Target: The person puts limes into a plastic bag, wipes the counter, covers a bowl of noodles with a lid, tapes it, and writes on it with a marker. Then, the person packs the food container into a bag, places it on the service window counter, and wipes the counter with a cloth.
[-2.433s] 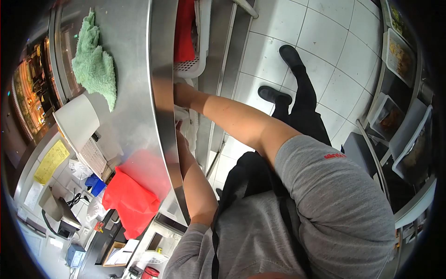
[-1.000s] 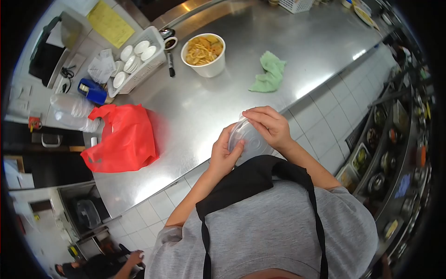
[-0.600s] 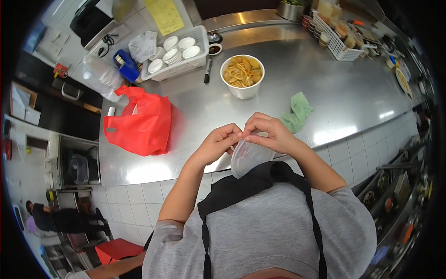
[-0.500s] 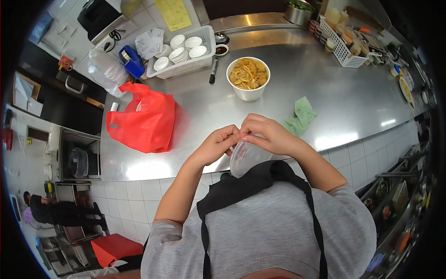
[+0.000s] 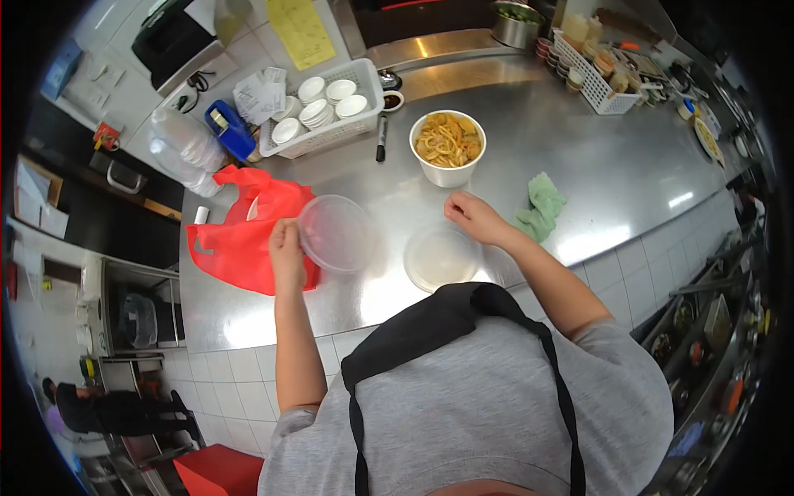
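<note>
A clear round plastic lid [image 5: 337, 234] is pinched at its left edge by my left hand [image 5: 286, 240], in front of the red bag [image 5: 248, 215]. A second clear lid [image 5: 442, 259] lies near the counter's front edge. My right hand [image 5: 478, 218] is over the counter between that lid and a white tub [image 5: 448, 175] of noodles [image 5: 447, 140]. Its fingers are curled closed, and nothing shows in them. The tub stands upright and uncovered. To the right of my right hand lies a crumpled green cloth [image 5: 542, 208].
A basket of small white lids [image 5: 318, 136], a black marker [image 5: 381, 139] and a sauce dish [image 5: 392, 101] are at the back left. A condiment basket [image 5: 608, 97] and metal pot [image 5: 514, 25] stand at the back right. Another person [image 5: 116, 409] is at far left.
My hands were together at a lid near my apron. They have come apart, the left carrying one lid to the left, the right moving slightly away. Another lid now shows on the counter.
</note>
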`<state>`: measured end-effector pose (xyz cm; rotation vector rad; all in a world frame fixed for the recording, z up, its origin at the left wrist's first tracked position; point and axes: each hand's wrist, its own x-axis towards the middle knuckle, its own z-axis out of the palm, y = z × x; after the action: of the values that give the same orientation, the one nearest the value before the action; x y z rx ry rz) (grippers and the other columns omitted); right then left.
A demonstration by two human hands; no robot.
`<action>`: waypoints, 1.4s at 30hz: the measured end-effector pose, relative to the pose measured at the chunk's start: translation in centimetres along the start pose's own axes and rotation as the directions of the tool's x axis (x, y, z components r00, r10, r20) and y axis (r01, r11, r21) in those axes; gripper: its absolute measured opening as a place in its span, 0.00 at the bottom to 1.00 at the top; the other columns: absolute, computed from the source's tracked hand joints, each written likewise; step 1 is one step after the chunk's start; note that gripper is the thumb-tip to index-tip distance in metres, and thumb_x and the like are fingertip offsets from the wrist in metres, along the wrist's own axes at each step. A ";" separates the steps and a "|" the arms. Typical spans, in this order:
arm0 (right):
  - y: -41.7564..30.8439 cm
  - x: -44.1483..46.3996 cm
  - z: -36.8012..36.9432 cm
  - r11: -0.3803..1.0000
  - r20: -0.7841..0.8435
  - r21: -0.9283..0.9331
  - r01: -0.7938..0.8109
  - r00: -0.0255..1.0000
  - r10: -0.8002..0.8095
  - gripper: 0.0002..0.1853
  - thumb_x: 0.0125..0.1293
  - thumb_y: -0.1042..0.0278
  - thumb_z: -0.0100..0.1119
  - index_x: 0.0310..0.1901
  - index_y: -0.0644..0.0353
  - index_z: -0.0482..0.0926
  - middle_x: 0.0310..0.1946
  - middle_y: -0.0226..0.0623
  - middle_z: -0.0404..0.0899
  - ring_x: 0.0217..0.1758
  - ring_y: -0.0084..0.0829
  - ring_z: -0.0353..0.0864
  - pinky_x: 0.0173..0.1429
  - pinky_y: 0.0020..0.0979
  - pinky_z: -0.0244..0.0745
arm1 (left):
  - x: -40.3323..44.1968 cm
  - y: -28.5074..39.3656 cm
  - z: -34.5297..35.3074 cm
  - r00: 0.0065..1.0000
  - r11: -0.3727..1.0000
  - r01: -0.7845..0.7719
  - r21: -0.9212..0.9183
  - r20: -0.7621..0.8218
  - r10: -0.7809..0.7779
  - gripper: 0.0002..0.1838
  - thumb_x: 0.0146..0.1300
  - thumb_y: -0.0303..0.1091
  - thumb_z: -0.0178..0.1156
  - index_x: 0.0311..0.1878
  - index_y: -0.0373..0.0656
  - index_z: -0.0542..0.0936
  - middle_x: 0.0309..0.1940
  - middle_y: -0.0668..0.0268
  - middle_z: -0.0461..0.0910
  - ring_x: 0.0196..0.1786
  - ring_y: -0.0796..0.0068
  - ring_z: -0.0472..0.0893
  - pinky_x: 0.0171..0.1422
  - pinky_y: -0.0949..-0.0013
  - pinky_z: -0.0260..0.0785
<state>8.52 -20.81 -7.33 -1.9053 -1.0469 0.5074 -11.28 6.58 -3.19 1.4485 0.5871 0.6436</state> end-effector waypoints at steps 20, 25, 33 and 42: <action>4.3 -8.7 -5.3 0.866 -0.554 -0.396 -0.307 0.832 0.041 0.07 0.53 0.78 0.56 0.34 0.56 0.76 0.48 0.37 0.70 0.55 0.38 0.66 0.56 0.33 0.64 | -0.5 -2.0 6.7 0.988 0.937 0.028 -0.348 0.152 0.027 0.08 0.67 0.36 0.45 0.36 0.44 0.68 0.28 0.67 0.75 0.28 0.79 0.74 0.31 0.74 0.70; -2.5 -7.1 -1.7 0.950 -0.241 -0.310 0.041 0.963 -0.120 0.13 0.55 0.72 0.58 0.44 0.54 0.75 0.57 0.36 0.65 0.58 0.37 0.64 0.60 0.35 0.61 | -1.9 -3.7 8.1 0.981 0.939 0.100 -0.329 0.191 -0.038 0.08 0.68 0.36 0.44 0.35 0.43 0.68 0.30 0.64 0.75 0.27 0.76 0.75 0.30 0.74 0.71; -1.8 -13.5 -1.9 0.833 -0.162 0.483 -0.271 0.907 0.389 0.21 0.57 0.70 0.58 0.53 0.54 0.69 0.41 0.27 0.68 0.30 0.15 0.70 0.29 0.17 0.65 | -6.2 -5.0 11.4 0.787 0.989 0.140 -0.041 0.611 -0.086 0.08 0.68 0.35 0.43 0.41 0.42 0.69 0.37 0.62 0.76 0.38 0.73 0.76 0.44 0.68 0.69; 22.8 -20.2 10.6 0.608 0.284 0.554 -0.569 0.816 0.504 0.25 0.53 0.67 0.60 0.55 0.52 0.69 0.42 0.33 0.77 0.37 0.27 0.75 0.38 0.27 0.71 | -3.3 -8.4 7.8 0.652 0.386 -0.715 0.583 0.755 0.066 0.26 0.56 0.42 0.58 0.57 0.44 0.66 0.60 0.57 0.62 0.66 0.56 0.57 0.67 0.47 0.46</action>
<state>0.56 -38.09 -33.39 -1.5542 -0.2425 1.1537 -7.70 -1.33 -11.27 2.7229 -0.1224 0.1341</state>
